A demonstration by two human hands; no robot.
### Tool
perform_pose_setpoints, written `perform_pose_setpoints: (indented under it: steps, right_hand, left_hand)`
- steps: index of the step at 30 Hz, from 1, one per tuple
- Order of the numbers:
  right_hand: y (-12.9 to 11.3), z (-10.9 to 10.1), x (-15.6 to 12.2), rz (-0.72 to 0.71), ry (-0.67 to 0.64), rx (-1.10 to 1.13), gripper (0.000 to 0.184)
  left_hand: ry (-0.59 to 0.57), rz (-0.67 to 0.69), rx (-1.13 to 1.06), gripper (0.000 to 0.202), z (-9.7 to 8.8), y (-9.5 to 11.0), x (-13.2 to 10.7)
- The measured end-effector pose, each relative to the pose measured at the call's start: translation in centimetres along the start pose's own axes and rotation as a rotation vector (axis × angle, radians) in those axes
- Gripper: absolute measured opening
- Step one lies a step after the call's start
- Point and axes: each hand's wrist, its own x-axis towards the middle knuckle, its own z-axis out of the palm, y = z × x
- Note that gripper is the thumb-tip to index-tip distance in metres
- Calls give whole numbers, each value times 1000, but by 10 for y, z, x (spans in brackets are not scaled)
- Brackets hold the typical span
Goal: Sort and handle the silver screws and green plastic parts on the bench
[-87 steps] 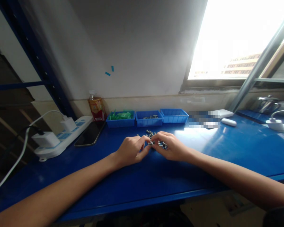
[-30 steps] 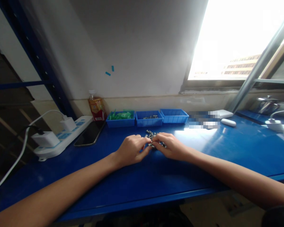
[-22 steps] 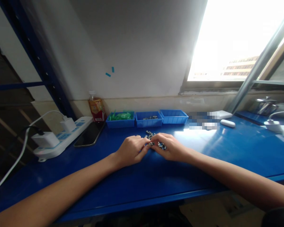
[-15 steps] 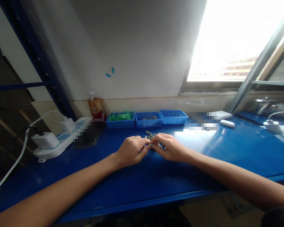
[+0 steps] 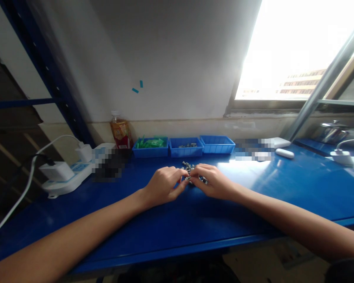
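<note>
My left hand and my right hand meet over the blue table, thumbs and fingertips closed in pinches. Between the fingertips is a small silvery bolt, gripped from both sides. Its details are mostly covered by my fingers. A loose pile of metal bolts lies just behind and under the hands, partly hidden by the right one.
Behind the pile stand three blue bins: one with green packets, a middle one with small metal parts, and a right one. A bottle and a white power strip are on the left. A white case lies right.
Both hands stay together at the bolt, with small shifts of the fingers. The whole view has moved slightly; the bins and pile stay in place.
</note>
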Motion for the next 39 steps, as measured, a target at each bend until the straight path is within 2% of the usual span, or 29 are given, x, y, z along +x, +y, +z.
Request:
perform_pose_setpoints:
  steps: [14, 21, 32, 39]
  right_hand:
    - [1, 1, 0, -32, -4, 1, 8]
    - [0, 0, 0, -13, -3, -10, 11]
    - [1, 1, -1, 28, -14, 22, 10]
    - [1, 2, -1, -21, -43, 42, 10]
  left_hand:
    - [-8, 13, -17, 24, 2, -2, -1]
    - [-8, -35, -47, 20, 1, 0, -1]
    - [8, -2, -44, 16, 1, 0, 0]
    - [7, 15, -70, 16, 0, 0, 1]
